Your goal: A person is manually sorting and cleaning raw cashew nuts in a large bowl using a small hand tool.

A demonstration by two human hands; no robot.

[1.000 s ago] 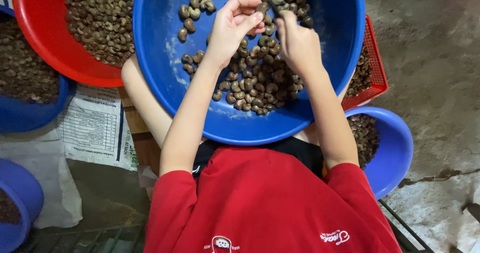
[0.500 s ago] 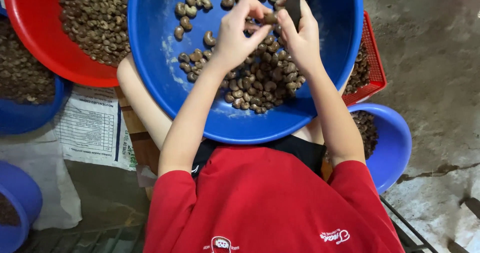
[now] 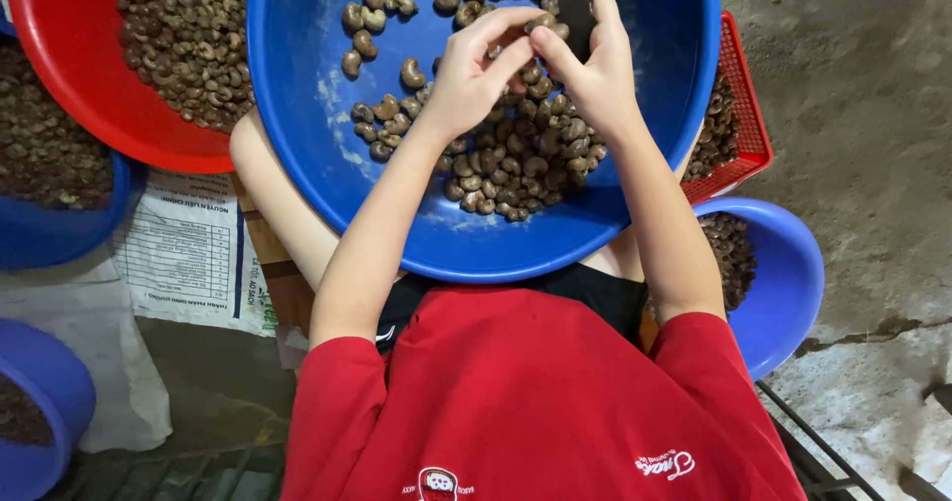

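A person in a red short-sleeved shirt (image 3: 526,402) leans over a large round blue plastic basin (image 3: 307,134) resting on the lap, seen from above. Near left, a small blue plastic bowl (image 3: 40,402) sits on a white printed sack (image 3: 178,253) spread on the floor. Near right, another blue plastic bowl (image 3: 788,283) holds dark brown nuts beside the person's elbow. Both forearms reach into the big basin, where a heap of brown, kidney-shaped raw cashew nuts (image 3: 516,159) lies at the centre and far side. The left hand (image 3: 471,69) curls over the heap, thumb and fingers pinching a single cashew nut (image 3: 540,23). The right hand (image 3: 595,69) meets it from the right, fingers closed around a dark-bladed knife (image 3: 575,5) whose blade points to the far side, just beside the pinched nut. To the right, a red plastic mesh crate (image 3: 744,114) with more nuts pokes out from under the basin. Far left, a round red plastic basin (image 3: 69,84) filled with small brown nuts touches the blue one, overlapping a further blue basin (image 3: 69,223) of nuts.
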